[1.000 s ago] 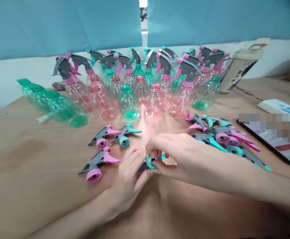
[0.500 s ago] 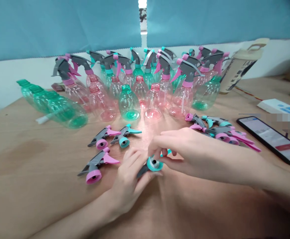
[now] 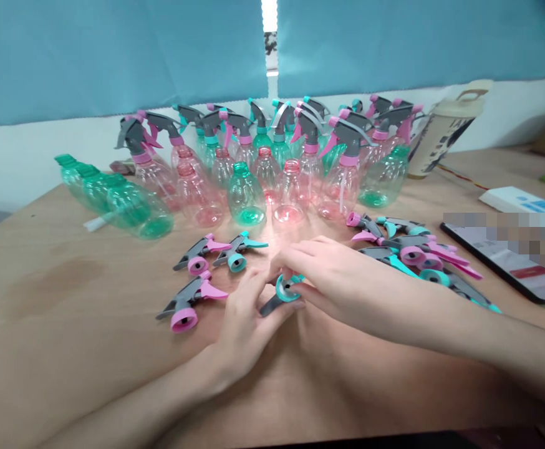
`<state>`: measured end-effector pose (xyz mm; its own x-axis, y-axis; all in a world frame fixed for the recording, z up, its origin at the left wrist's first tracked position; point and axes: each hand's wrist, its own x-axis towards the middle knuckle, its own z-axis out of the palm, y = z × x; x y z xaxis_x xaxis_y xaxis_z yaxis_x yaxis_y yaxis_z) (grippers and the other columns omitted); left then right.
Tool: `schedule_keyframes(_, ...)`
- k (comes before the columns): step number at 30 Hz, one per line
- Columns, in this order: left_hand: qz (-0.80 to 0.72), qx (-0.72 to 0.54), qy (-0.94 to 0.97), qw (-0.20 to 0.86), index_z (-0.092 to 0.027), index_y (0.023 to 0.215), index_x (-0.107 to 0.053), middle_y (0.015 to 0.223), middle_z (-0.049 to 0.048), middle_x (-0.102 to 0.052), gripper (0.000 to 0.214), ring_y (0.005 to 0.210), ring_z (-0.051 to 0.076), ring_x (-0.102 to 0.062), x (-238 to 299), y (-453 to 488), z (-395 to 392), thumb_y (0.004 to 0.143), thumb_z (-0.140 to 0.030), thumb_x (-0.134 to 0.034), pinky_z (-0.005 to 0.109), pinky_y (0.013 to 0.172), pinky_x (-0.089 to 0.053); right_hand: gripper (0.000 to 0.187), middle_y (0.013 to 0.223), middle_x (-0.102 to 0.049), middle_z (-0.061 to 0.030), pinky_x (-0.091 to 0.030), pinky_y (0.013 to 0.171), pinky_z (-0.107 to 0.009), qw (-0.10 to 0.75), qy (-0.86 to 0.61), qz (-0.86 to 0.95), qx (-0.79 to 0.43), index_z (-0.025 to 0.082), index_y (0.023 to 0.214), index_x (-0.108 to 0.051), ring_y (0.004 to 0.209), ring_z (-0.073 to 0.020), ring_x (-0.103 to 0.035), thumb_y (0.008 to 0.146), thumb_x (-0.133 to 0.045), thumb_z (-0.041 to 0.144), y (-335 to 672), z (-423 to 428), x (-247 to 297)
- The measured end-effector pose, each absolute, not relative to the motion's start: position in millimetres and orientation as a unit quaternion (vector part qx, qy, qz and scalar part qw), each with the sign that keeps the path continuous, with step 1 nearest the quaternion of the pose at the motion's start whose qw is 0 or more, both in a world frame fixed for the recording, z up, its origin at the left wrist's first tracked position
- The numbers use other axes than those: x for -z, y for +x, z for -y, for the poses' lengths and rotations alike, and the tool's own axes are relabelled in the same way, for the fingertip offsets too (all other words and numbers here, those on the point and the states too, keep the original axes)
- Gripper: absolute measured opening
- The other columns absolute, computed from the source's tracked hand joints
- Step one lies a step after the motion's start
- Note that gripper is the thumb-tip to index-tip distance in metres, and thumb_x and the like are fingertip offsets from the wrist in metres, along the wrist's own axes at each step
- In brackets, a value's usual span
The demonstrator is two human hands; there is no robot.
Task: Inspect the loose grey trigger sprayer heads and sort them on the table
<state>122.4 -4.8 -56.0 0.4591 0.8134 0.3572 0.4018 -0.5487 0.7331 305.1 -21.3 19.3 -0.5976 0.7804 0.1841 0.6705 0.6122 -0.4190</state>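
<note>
My left hand (image 3: 244, 321) and my right hand (image 3: 331, 274) meet over the wooden table (image 3: 67, 349), both closed on one grey spray head with a teal collar (image 3: 282, 293). The left fingers grip its grey body from below. The right fingertips pinch the teal collar from above. To the left of my hands lie three loose spray heads: two with pink collars (image 3: 186, 308) (image 3: 200, 255) and a teal one (image 3: 237, 252). A heap of loose pink and teal spray heads (image 3: 413, 252) lies just right of my right hand.
Behind stands a cluster of pink and green clear bottles (image 3: 263, 181), the rear ones capped with spray heads. Several stacked green bottles (image 3: 118, 199) lie on their side at left. A phone (image 3: 511, 262), a white box (image 3: 520, 201) and a tall beige cup (image 3: 445, 131) sit at right.
Both hands stay on the teal-collared spray head; the right fingers have shifted around its collar. The view has tilted, so everything sits slightly lower and nearer in the frame.
</note>
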Motion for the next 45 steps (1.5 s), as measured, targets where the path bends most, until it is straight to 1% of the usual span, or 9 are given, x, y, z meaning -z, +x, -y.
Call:
schedule_keyframes(3, -0.380, -0.358, 0.804, 0.286, -0.021, 0.117, -0.054, 0.112, 0.0058, -0.064, 0.036, 0.102, 0.022, -0.059, 56.7, 122.6, 5.6, 0.084, -0.029, -0.065, 0.036, 0.086, -0.047, 0.030, 0.098, -0.062, -0.0060, -0.041, 0.075, -0.032, 0.170, -0.414, 0.883, -0.143, 0.018, 0.103, -0.054, 0.090, -0.0196, -0.056, 0.081, -0.045, 0.001, 304.5, 25.8, -18.8)
schedule_keyframes(11, -0.309, -0.355, 0.862, 0.190, -0.018, 0.104, -0.057, 0.101, 0.0058, -0.065, 0.019, 0.099, 0.022, -0.057, 55.4, 122.8, 5.9, 0.086, -0.023, -0.060, 0.032, 0.079, -0.047, 0.018, 0.085, -0.064, -0.0026, -0.033, 0.088, -0.039, 0.181, -0.423, 0.885, -0.070, 0.018, 0.091, -0.055, 0.086, -0.0185, -0.056, 0.084, -0.047, 0.004, 303.4, 33.6, -30.2)
schedule_keyframes(18, -0.315, -0.308, 0.882, 0.167, -0.021, 0.110, -0.060, 0.105, 0.0052, -0.058, 0.028, 0.098, 0.021, -0.054, 50.7, 130.6, 6.4, 0.083, -0.017, -0.059, 0.033, 0.083, -0.046, 0.010, 0.089, -0.063, -0.0011, -0.035, 0.097, -0.039, 0.256, -0.440, 0.856, -0.088, 0.018, 0.096, -0.055, 0.096, -0.0175, -0.055, 0.087, -0.053, 0.014, 329.7, 63.4, -11.9)
schedule_keyframes(20, -0.326, -0.295, 0.880, 0.179, -0.021, 0.113, -0.060, 0.103, 0.0048, -0.058, 0.031, 0.097, 0.020, -0.055, 48.7, 137.7, 5.8, 0.082, -0.016, -0.060, 0.033, 0.082, -0.046, 0.012, 0.091, -0.064, -0.0031, -0.040, 0.092, -0.035, 0.269, -0.436, 0.853, -0.103, 0.017, 0.095, -0.057, 0.095, -0.0174, -0.057, 0.086, -0.052, 0.010, 334.2, 76.6, -0.5)
schedule_keyframes(25, -0.361, -0.311, 0.853, 0.213, -0.020, 0.104, -0.061, 0.099, 0.0018, -0.061, 0.022, 0.094, 0.019, -0.057, 38.1, 170.3, -4.4, 0.083, -0.016, -0.060, 0.032, 0.081, -0.045, 0.015, 0.089, -0.063, -0.0065, -0.047, 0.079, -0.033, 0.210, -0.407, 0.875, -0.155, 0.015, 0.096, -0.060, 0.087, -0.0193, -0.057, 0.088, -0.048, 0.011, 338.3, 109.5, 15.8)
schedule_keyframes(32, -0.337, -0.388, 0.832, 0.208, -0.019, 0.109, -0.060, 0.106, 0.0032, -0.063, 0.025, 0.098, 0.018, -0.058, 20.6, 244.6, -23.0, 0.085, -0.027, -0.061, 0.030, 0.086, -0.046, 0.018, 0.094, -0.062, -0.0058, -0.044, 0.084, -0.031, 0.258, -0.428, 0.847, -0.182, 0.016, 0.097, -0.058, 0.093, -0.0173, -0.056, 0.092, -0.042, 0.012, 365.4, 129.5, 11.4)
schedule_keyframes(35, -0.318, -0.334, 0.871, 0.169, -0.018, 0.116, -0.058, 0.113, 0.0058, -0.062, 0.030, 0.108, 0.020, -0.054, 28.4, 274.5, -25.7, 0.087, -0.023, -0.057, 0.034, 0.093, -0.044, 0.016, 0.090, -0.061, -0.0047, -0.044, 0.082, -0.031, 0.253, -0.443, 0.843, -0.174, 0.017, 0.090, -0.057, 0.088, -0.0166, -0.054, 0.092, -0.042, 0.012, 379.9, 132.4, 15.2)
schedule_keyframes(40, -0.279, -0.236, 0.915, 0.172, -0.019, 0.118, -0.060, 0.115, 0.0091, -0.064, 0.043, 0.109, 0.029, -0.056, 44.3, 293.1, -27.5, 0.077, -0.030, -0.068, 0.045, 0.094, -0.043, 0.016, 0.088, -0.060, -0.0045, -0.043, 0.081, -0.032, 0.227, -0.466, 0.837, -0.178, 0.017, 0.086, -0.057, 0.086, -0.0169, -0.052, 0.091, -0.042, 0.011, 395.9, 136.0, 24.8)
schedule_keyframes(45, -0.279, -0.200, 0.924, 0.170, -0.018, 0.126, -0.054, 0.132, 0.0104, -0.055, 0.052, 0.122, 0.029, -0.049, 34.4, 276.2, -24.0, 0.078, -0.034, -0.067, 0.046, 0.103, -0.036, 0.016, 0.091, -0.060, -0.0042, -0.043, 0.083, -0.032, 0.223, -0.466, 0.835, -0.191, 0.017, 0.087, -0.058, 0.088, -0.0164, -0.052, 0.091, -0.044, 0.012, 399.2, 133.1, 22.9)
